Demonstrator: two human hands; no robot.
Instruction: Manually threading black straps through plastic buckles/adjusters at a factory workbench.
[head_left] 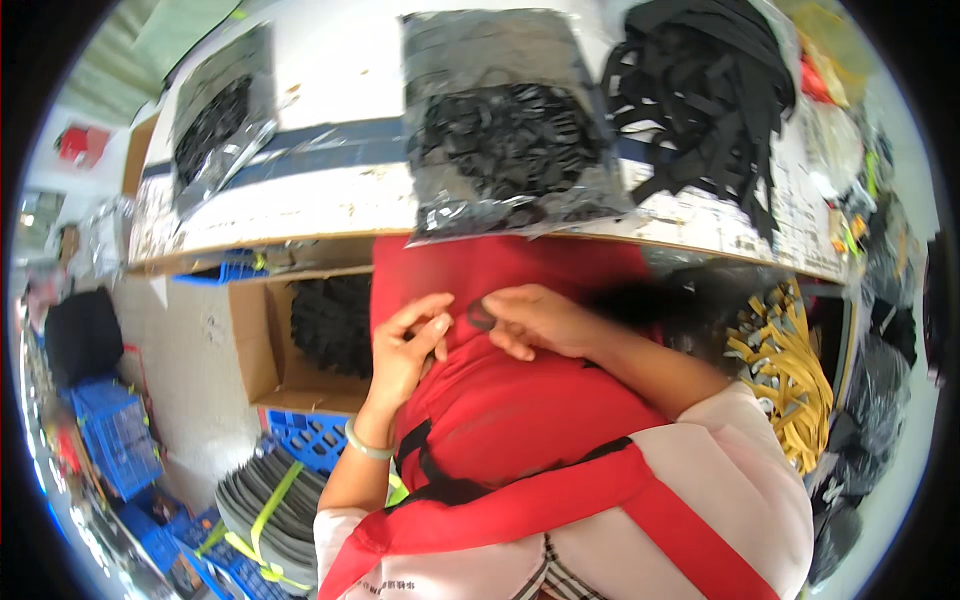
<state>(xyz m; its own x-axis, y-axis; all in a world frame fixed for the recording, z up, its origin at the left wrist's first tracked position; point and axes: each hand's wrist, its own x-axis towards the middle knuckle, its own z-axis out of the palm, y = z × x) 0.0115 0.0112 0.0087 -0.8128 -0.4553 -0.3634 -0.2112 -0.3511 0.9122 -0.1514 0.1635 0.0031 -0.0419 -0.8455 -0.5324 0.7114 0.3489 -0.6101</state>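
Both my hands are in front of the red apron (510, 400), just below the table edge. My right hand (540, 318) is closed, with a small dark piece, probably the end of a black strap (481, 316), between thumb and fingers. A short gap to its left, my left hand (408, 338) has loosely bent fingers set apart, and nothing shows in them. Beyond my right wrist is a dark, motion-smeared shape (680, 300); whether it joins the held piece I cannot tell. On the table, a clear bag (505, 130) of black pieces lies straight ahead.
A bundle of black straps (705, 100) hangs over the table's right part; another bagged lot (222, 120) lies left. Under the table edge stand a cardboard box (262, 345) of black material and yellow straps (785, 380). Grey rolled strips (265, 510) and blue crates (112, 435) are at lower left.
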